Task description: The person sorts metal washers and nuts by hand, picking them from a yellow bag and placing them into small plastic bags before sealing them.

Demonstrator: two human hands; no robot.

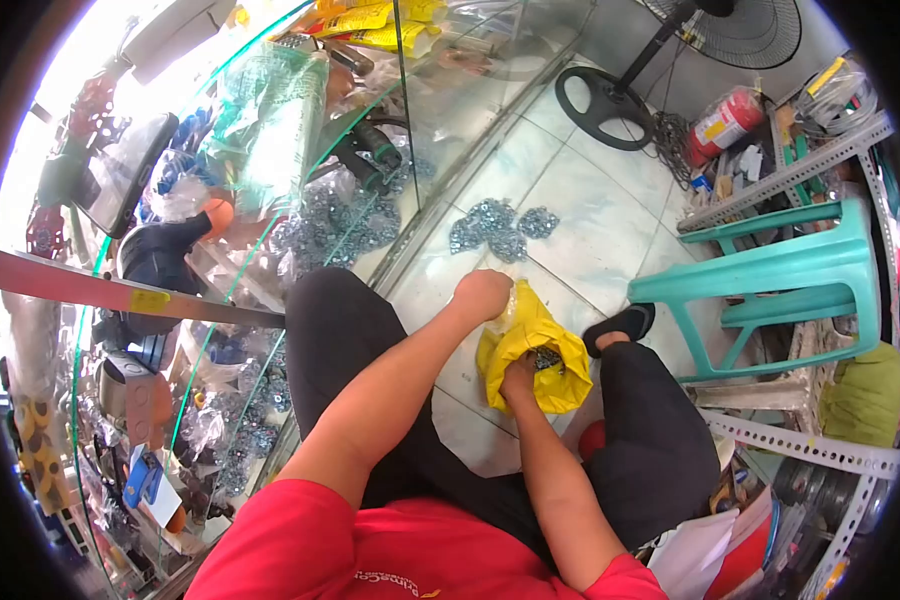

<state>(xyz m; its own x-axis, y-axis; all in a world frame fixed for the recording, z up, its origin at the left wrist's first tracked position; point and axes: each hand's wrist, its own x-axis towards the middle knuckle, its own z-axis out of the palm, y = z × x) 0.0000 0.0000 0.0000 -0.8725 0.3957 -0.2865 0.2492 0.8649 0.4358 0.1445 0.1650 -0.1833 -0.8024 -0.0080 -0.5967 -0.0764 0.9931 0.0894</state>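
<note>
A yellow plastic sack (567,372) stands between my legs with its mouth rolled open, and small grey metal pieces show inside it. My right hand (518,380) reaches into that mouth; its fingers are hidden by the rim. Closed at the sack's far left side, my left hand (483,296) grips a small clear plastic bag (508,312), which hangs against the yellow plastic. On the floor tiles just beyond lie several clear packets of small metal hardware (503,232), apart from both hands.
At left is a glass display case (450,160) filled with bagged hardware (335,225). A turquoise plastic stool (770,280) is on the right, beside a metal shelf rail (810,440). Farther back are a fan base (605,108) and a red fire extinguisher (727,125).
</note>
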